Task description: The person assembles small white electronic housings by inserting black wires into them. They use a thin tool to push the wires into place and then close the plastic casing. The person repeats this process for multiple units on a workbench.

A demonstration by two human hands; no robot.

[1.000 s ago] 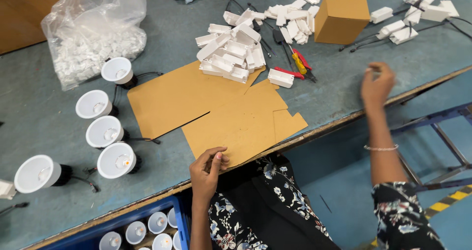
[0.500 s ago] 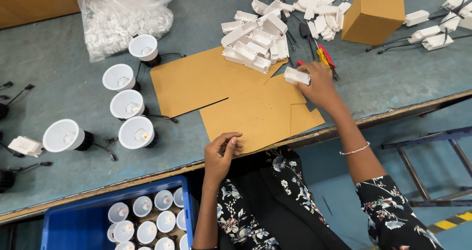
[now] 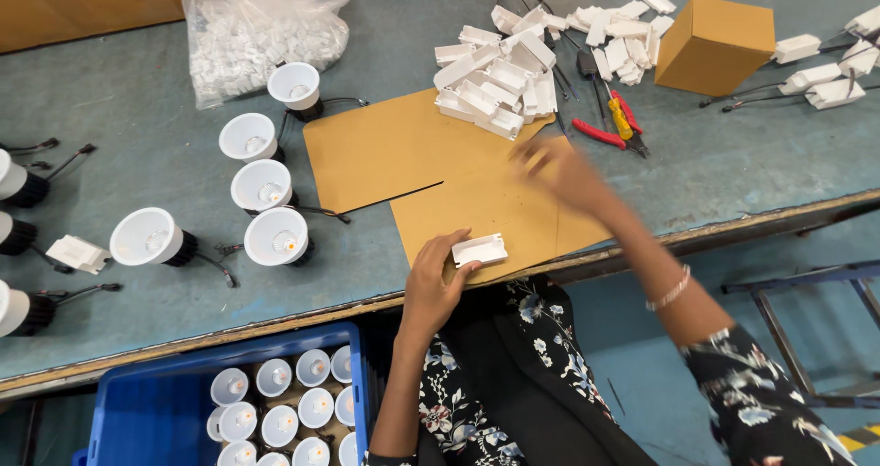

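Table edge: runs just below the cardboard (image 3: 477, 200), whose near corner reaches it
Open room: bare cardboard between both hands; lamps (image 3: 266, 186) crowd the left
Left hand (image 3: 435, 278): at the edge, fingers curled holding a white box (image 3: 479, 250) flat on the cardboard
Right hand (image 3: 559, 168): blurred above the cardboard near the box pile (image 3: 495, 81); finger spread cannot be told
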